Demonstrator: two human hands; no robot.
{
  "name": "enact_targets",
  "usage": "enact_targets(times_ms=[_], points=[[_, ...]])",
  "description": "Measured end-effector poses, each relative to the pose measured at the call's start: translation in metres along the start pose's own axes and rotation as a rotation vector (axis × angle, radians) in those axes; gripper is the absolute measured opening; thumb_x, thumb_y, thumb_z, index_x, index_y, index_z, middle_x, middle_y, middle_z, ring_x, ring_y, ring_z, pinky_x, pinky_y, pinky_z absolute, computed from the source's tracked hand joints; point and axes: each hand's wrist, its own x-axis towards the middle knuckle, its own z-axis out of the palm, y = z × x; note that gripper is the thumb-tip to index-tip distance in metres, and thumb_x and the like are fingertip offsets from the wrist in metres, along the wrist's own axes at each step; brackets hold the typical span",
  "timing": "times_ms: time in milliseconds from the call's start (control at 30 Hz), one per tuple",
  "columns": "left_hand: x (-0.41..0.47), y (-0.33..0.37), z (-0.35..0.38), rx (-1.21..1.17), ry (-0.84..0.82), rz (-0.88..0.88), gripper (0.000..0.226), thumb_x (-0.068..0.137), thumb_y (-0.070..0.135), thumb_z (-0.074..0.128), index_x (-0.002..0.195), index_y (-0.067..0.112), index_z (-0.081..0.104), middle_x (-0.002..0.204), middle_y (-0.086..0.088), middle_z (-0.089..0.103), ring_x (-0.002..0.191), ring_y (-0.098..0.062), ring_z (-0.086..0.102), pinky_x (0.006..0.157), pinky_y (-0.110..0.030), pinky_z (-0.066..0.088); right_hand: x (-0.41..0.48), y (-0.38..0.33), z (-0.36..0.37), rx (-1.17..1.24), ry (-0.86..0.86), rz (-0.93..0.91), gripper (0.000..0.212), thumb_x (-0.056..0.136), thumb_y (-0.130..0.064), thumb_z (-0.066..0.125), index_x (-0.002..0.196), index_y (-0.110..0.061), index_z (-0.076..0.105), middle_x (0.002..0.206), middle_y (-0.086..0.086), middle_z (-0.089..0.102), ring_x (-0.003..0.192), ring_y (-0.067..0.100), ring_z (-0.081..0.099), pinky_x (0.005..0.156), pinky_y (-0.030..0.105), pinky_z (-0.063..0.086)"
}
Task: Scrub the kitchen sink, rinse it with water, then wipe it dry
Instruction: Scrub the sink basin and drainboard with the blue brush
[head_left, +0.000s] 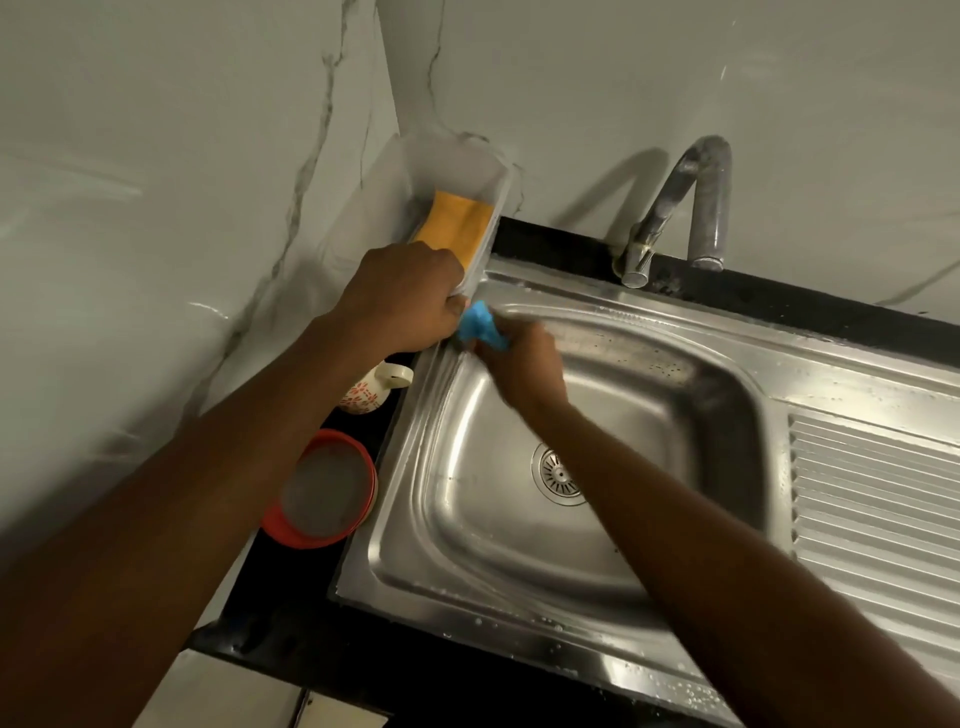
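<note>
A stainless steel sink (675, 395) with a round drain (558, 474) fills the middle of the head view. My right hand (524, 364) is shut on a bunched blue cloth (480, 325), pressed against the sink's far left rim corner. My left hand (410, 296) grips the near end of a clear plastic tray (467, 171) that is tilted up off the rim corner. An orange and yellow sponge (460, 223) lies inside the tray. The tap (691, 208) stands at the back with no water running.
A ribbed drainboard (878, 499) lies right of the basin, with water drops along the rim. On the black counter to the left stand a patterned cup (369, 392) and a red-rimmed bowl (324, 491). Marble walls close in behind and on the left.
</note>
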Motion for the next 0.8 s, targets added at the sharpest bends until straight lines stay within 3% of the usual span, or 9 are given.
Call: enact_targets(times_ms=[100, 200, 333, 433, 500, 633, 733, 800], points=[[-0.001, 0.001, 0.011, -0.007, -0.001, 0.008, 0.034, 0.104, 0.043, 0.056, 0.104, 0.010, 0.066, 0.085, -0.007, 0.059, 0.082, -0.031, 0.064, 0.068, -0.035, 0.041, -0.046, 0.010, 0.020, 0.119, -0.050, 0.004, 0.052, 0.093, -0.042, 0.076, 0.143, -0.030, 0.062, 0.115, -0.011, 0.074, 0.088, -0.001, 0.068, 0.072, 0.018, 0.053], [-0.002, 0.004, 0.019, -0.003, -0.007, 0.002, 0.033, 0.104, 0.043, 0.054, 0.098, 0.012, 0.065, 0.079, -0.001, 0.052, 0.074, -0.023, 0.054, 0.066, -0.033, 0.035, -0.076, 0.017, 0.026, 0.192, -0.084, 0.039, 0.057, 0.090, -0.043, 0.080, 0.143, -0.031, 0.063, 0.100, -0.007, 0.079, 0.075, 0.002, 0.069, 0.068, 0.023, 0.056], [-0.005, 0.004, 0.022, -0.005, -0.009, -0.005, 0.035, 0.105, 0.044, 0.053, 0.093, 0.013, 0.062, 0.078, -0.003, 0.055, 0.073, -0.021, 0.053, 0.066, -0.034, 0.034, -0.078, 0.022, 0.028, 0.217, -0.083, 0.043, 0.052, 0.089, -0.041, 0.082, 0.138, -0.027, 0.069, 0.088, -0.010, 0.075, 0.060, -0.009, 0.059, 0.057, 0.008, 0.040], [-0.008, 0.001, 0.025, -0.021, -0.004, -0.019, 0.033, 0.104, 0.045, 0.054, 0.091, 0.016, 0.060, 0.081, -0.003, 0.057, 0.076, -0.021, 0.055, 0.068, -0.034, 0.035, -0.049, 0.014, 0.018, 0.246, -0.022, 0.063, 0.043, 0.091, -0.037, 0.081, 0.129, -0.020, 0.073, 0.093, -0.013, 0.075, 0.071, -0.018, 0.061, 0.061, 0.003, 0.043], [-0.008, 0.000, 0.028, -0.024, -0.011, -0.042, 0.033, 0.104, 0.046, 0.054, 0.091, 0.016, 0.061, 0.082, -0.003, 0.056, 0.077, -0.021, 0.055, 0.068, -0.034, 0.036, -0.038, 0.010, 0.015, 0.248, -0.002, 0.061, 0.037, 0.092, -0.036, 0.080, 0.124, -0.018, 0.075, 0.085, -0.017, 0.070, 0.071, -0.017, 0.060, 0.061, 0.005, 0.044], [-0.009, -0.004, 0.030, -0.056, -0.002, -0.060, 0.031, 0.101, 0.048, 0.059, 0.088, 0.019, 0.060, 0.082, -0.001, 0.054, 0.081, -0.026, 0.061, 0.068, -0.033, 0.037, -0.082, 0.019, 0.027, 0.222, -0.081, 0.071, 0.047, 0.089, -0.043, 0.081, 0.132, -0.028, 0.072, 0.091, -0.010, 0.077, 0.064, -0.006, 0.064, 0.063, 0.023, 0.052], [-0.009, -0.004, 0.029, -0.096, -0.002, -0.068, 0.036, 0.099, 0.051, 0.062, 0.103, 0.016, 0.069, 0.089, -0.005, 0.061, 0.091, -0.029, 0.065, 0.070, -0.033, 0.040, -0.137, 0.036, 0.036, 0.182, -0.224, 0.044, 0.054, 0.088, -0.052, 0.078, 0.139, -0.036, 0.066, 0.089, -0.006, 0.078, 0.062, 0.002, 0.063, 0.063, 0.029, 0.052], [-0.012, -0.003, 0.026, -0.144, 0.009, -0.095, 0.047, 0.096, 0.055, 0.065, 0.123, 0.016, 0.069, 0.109, -0.011, 0.070, 0.102, -0.031, 0.066, 0.077, -0.037, 0.048, -0.145, 0.039, 0.038, 0.180, -0.256, 0.053, 0.056, 0.088, -0.053, 0.079, 0.140, -0.038, 0.065, 0.086, -0.008, 0.076, 0.057, 0.001, 0.055, 0.061, 0.026, 0.048]])
